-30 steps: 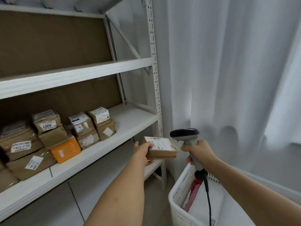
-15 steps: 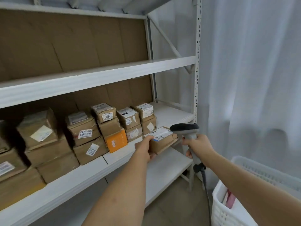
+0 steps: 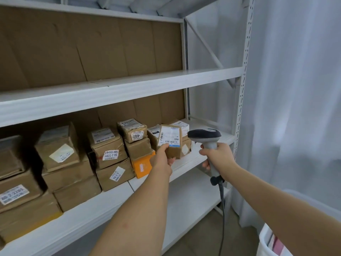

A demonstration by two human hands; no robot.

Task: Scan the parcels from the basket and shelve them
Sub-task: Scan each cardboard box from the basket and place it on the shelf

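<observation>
Left hand [image 3: 162, 159] is out at the middle shelf [image 3: 193, 159], fingers and thumb curled round the lower corner of a small cardboard parcel [image 3: 170, 141], holding it upright with its white shipping label facing us. It's up in front of the stacked parcels at the right end of that shelf; I can't tell whether its base touches the board. Right hand [image 3: 215, 154] is wrapped tight round the grip of the barcode scanner [image 3: 206, 143], black head level and just beside the parcel, cable hanging below. An orange box [image 3: 143, 166] sits low in the row, left of the held parcel. The white basket [image 3: 267, 241] shows at bottom right, well apart from the shelf.
</observation>
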